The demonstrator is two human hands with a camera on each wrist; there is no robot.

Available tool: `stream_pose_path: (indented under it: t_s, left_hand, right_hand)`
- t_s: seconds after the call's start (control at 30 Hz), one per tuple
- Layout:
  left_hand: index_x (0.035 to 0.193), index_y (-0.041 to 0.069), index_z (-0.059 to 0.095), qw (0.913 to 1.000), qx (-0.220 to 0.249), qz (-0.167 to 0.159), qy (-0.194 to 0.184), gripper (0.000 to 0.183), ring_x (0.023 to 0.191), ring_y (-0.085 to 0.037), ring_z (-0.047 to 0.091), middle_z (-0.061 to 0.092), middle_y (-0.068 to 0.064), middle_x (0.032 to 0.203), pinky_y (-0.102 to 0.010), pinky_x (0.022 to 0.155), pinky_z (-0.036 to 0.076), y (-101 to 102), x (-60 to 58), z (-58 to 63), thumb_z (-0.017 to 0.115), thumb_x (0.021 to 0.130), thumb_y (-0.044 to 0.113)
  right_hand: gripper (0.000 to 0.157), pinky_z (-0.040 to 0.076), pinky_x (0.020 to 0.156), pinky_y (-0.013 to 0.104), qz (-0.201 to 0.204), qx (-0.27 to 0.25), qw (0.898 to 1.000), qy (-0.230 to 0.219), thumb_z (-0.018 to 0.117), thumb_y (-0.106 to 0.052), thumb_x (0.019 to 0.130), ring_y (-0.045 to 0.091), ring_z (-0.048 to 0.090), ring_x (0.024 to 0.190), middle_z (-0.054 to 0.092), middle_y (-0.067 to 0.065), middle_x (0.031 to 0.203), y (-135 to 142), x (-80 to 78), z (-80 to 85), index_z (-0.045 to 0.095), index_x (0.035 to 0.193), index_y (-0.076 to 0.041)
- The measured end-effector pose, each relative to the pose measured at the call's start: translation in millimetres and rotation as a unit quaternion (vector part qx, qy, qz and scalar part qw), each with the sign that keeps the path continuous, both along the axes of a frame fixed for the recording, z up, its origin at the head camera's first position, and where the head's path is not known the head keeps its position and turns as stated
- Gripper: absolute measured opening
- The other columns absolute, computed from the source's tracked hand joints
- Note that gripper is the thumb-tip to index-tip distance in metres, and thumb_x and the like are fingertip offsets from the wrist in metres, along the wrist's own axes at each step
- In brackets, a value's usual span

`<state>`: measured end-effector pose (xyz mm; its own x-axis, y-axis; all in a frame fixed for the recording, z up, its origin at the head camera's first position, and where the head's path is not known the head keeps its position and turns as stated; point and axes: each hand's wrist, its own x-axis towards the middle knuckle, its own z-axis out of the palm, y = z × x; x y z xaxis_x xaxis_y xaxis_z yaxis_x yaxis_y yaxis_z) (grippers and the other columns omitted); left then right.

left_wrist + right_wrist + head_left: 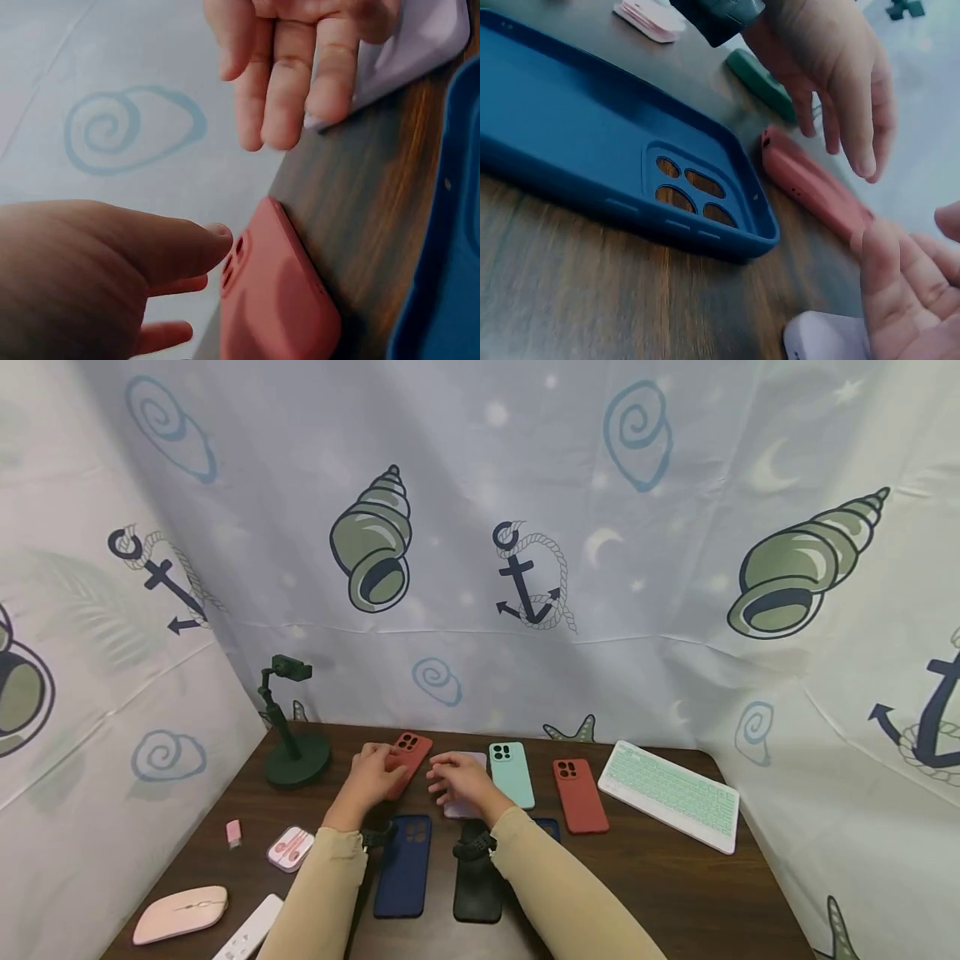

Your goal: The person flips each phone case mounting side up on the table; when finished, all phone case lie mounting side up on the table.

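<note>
My left hand (371, 783) hovers over a red phone case (410, 762) near the back of the table, its thumb and fingers apart. In the left wrist view, a gap shows between the thumb and that red case (277, 300). With fingers loosely bent and nothing in them, my right hand (467, 783) is over a lavender phone case (458, 812) and partly hides it. A navy phone case (402, 877) lies inner side up, nearer to me. Beside it is a black phone case (477, 893), partly under my right wrist.
Right of my hands lie a mint case (512, 777), another red case (581, 797) and a white keyboard (671, 797). My sleeve partly hides a dark blue case (551, 828). At left are a green lamp (297, 762), a pink-and-white square case (291, 849) and a mouse (180, 914).
</note>
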<state>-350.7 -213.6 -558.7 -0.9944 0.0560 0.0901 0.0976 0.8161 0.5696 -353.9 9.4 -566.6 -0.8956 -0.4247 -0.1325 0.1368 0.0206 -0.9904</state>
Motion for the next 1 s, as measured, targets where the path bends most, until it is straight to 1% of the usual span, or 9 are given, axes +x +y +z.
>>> stream_pose_path:
  t_s: [0.07, 0.17, 0.23, 0.3, 0.4, 0.57, 0.7, 0.83, 1.0]
  left_hand:
    - [0.139, 0.005, 0.055, 0.9998, 0.002, 0.009, -0.016, 0.050, 0.134, -0.053, 0.035, 0.038, -0.030, 0.148, -0.067, 0.103, 0.037, -4, -0.7, -4.3, 0.065, 0.099, 0.032]
    - [0.142, 0.005, 0.053, 0.9994, 0.005, 0.014, -0.033, 0.053, 0.132, -0.054, 0.037, 0.039, -0.032, 0.147, -0.069, 0.102, 0.037, -5, -0.1, -9.3, 0.064, 0.099, 0.034]
    - [0.143, 0.006, 0.052, 0.9993, 0.011, 0.012, -0.035, 0.055, 0.131, -0.054, 0.038, 0.042, -0.032, 0.145, -0.069, 0.101, 0.038, -3, -0.3, -11.3, 0.064, 0.099, 0.035]
    - [0.144, 0.006, 0.052, 0.9992, 0.018, 0.010, -0.035, 0.055, 0.131, -0.053, 0.039, 0.045, -0.031, 0.143, -0.067, 0.100, 0.039, -1, -0.2, -12.1, 0.064, 0.098, 0.035]
    - [0.143, 0.005, 0.053, 0.9992, 0.025, 0.007, -0.031, 0.055, 0.128, -0.050, 0.040, 0.048, -0.029, 0.141, -0.064, 0.098, 0.042, 1, 0.3, -12.2, 0.065, 0.098, 0.035]
    - [0.139, 0.005, 0.057, 0.9995, 0.011, 0.005, -0.029, 0.054, 0.123, -0.044, 0.044, 0.049, -0.027, 0.141, -0.059, 0.096, 0.045, 2, 4.5, -16.3, 0.068, 0.097, 0.035]
    - [0.138, 0.003, 0.058, 0.9996, 0.020, 0.008, -0.017, 0.054, 0.118, -0.042, 0.046, 0.050, -0.027, 0.138, -0.057, 0.093, 0.046, 3, 7.3, -18.5, 0.071, 0.095, 0.033]
    - [0.139, 0.000, 0.055, 0.9997, 0.020, 0.010, -0.004, 0.059, 0.115, -0.042, 0.048, 0.050, -0.028, 0.136, -0.057, 0.090, 0.045, 4, 6.7, -18.7, 0.072, 0.093, 0.033]
    - [0.145, -0.001, 0.049, 0.9997, 0.008, 0.009, -0.023, 0.069, 0.117, -0.042, 0.047, 0.048, -0.027, 0.141, -0.057, 0.091, 0.043, 3, 5.7, -20.1, 0.072, 0.093, 0.038]
  right_hand:
    - [0.037, 0.061, 0.074, 0.043, 0.000, -0.012, 1.000, -0.013, 0.052, -0.019, 0.106, 0.047, 0.065, 0.112, 0.061, 0.027, 0.132, -6, -2.9, -1.0, 0.054, 0.140, -0.003]
    - [0.043, 0.061, 0.079, 0.048, -0.004, -0.026, 0.999, -0.033, 0.051, -0.016, 0.106, 0.050, 0.063, 0.114, 0.057, 0.030, 0.136, -13, -4.1, -1.7, 0.048, 0.145, 0.002]
    - [0.045, 0.061, 0.080, 0.049, -0.004, -0.019, 0.999, -0.038, 0.051, -0.016, 0.106, 0.049, 0.064, 0.113, 0.056, 0.029, 0.137, -15, -5.0, -3.0, 0.046, 0.146, 0.004]
    - [0.045, 0.061, 0.079, 0.048, -0.003, -0.004, 0.999, -0.034, 0.051, -0.016, 0.107, 0.047, 0.067, 0.110, 0.055, 0.027, 0.140, -15, -6.0, -5.1, 0.045, 0.147, 0.004]
    - [0.046, 0.062, 0.073, 0.041, 0.006, 0.019, 1.000, -0.020, 0.050, -0.017, 0.107, 0.043, 0.069, 0.108, 0.056, 0.024, 0.142, -16, -8.0, -9.7, 0.044, 0.148, 0.003]
    - [0.047, 0.062, 0.066, 0.036, 0.012, 0.034, 0.999, 0.005, 0.050, -0.017, 0.107, 0.040, 0.070, 0.108, 0.059, 0.021, 0.140, -17, -7.3, -16.8, 0.043, 0.150, 0.001]
    - [0.048, 0.062, 0.070, 0.037, 0.018, 0.034, 0.999, 0.022, 0.048, -0.018, 0.108, 0.038, 0.070, 0.110, 0.058, 0.021, 0.141, -16, -6.5, -19.8, 0.042, 0.152, -0.001]
    - [0.048, 0.062, 0.073, 0.040, 0.019, 0.027, 0.999, 0.029, 0.048, -0.018, 0.108, 0.038, 0.070, 0.112, 0.057, 0.022, 0.143, -15, -6.7, -21.0, 0.042, 0.153, -0.002]
    - [0.046, 0.062, 0.076, 0.042, 0.013, 0.020, 0.999, 0.022, 0.047, -0.013, 0.108, 0.037, 0.070, 0.111, 0.058, 0.022, 0.142, -17, -6.2, -21.8, 0.043, 0.152, -0.002]
